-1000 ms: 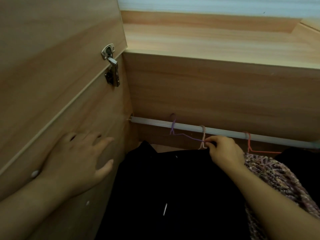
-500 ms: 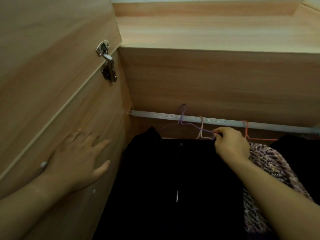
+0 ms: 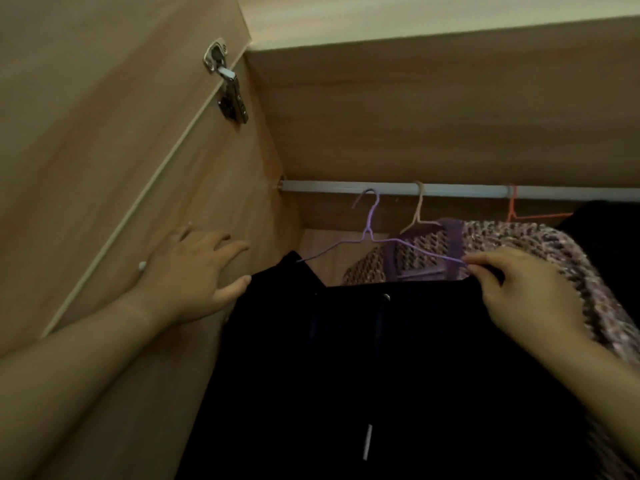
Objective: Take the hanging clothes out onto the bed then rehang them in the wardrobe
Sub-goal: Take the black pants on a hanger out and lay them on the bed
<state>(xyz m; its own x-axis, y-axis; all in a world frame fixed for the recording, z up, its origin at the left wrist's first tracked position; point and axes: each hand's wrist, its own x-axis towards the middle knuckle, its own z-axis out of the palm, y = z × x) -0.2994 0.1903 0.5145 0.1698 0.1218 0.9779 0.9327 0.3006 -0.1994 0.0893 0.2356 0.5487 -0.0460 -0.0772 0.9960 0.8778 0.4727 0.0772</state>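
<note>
A black hooded garment (image 3: 381, 368) hangs from a purple wire hanger (image 3: 372, 233). The hanger's hook sits just below the grey wardrobe rail (image 3: 325, 186), off it. My right hand (image 3: 519, 299) pinches the hanger's right arm together with the garment's shoulder. My left hand (image 3: 194, 271) rests flat with spread fingers on the wardrobe's left side panel. Behind, a pink-purple knitted garment (image 3: 540, 251) hangs on a beige hanger (image 3: 418, 209) that is hooked on the rail.
An orange hanger (image 3: 516, 211) holds a dark garment (image 3: 602, 220) at the far right of the rail. A metal hinge (image 3: 230, 88) joins the open door to the side panel at upper left. The wardrobe's wooden shelf runs just above the rail.
The purple hanger has come off the rail and dropped below it, carried toward me by my right hand. The knitted garment behind is now uncovered. My left hand stays on the panel.
</note>
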